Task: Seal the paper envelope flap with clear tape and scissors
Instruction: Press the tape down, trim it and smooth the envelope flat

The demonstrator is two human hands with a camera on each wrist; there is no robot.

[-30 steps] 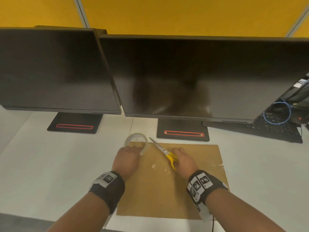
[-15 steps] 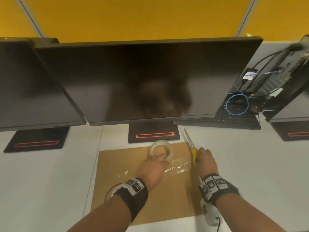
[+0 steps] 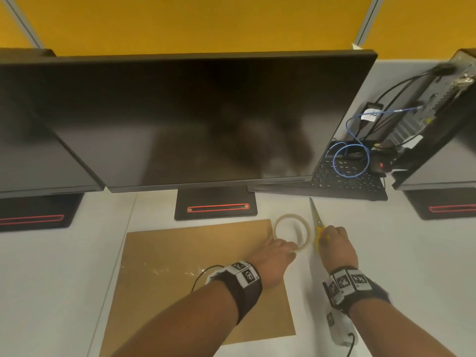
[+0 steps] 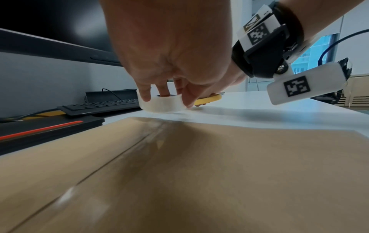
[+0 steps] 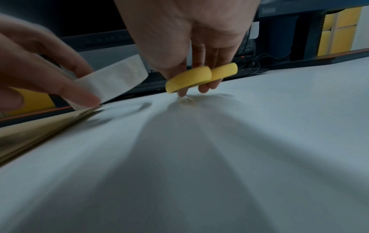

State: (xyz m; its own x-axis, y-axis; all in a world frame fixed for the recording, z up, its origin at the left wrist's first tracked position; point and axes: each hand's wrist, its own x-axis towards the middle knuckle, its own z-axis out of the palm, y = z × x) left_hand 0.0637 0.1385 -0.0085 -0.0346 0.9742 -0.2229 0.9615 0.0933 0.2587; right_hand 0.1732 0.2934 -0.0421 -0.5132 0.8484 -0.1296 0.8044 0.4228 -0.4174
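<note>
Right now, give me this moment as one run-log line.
left hand: holds tape roll | right hand: holds scissors | envelope: flat on desk, tape strip across it | both tools beside envelope

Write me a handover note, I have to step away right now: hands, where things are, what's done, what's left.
Left hand: fingers curled on the tape roll, at the envelope's far right corner.
Right hand: grip on the yellow handles of the scissors, blades shut, pointing away, over the desk just right of the envelope.
Envelope: flat on the desk, a shiny strip of tape across it.
Done: tape appears laid over the flap.
Left: whether the seal is complete cannot be told; check it, and set down roll and scissors.
</note>
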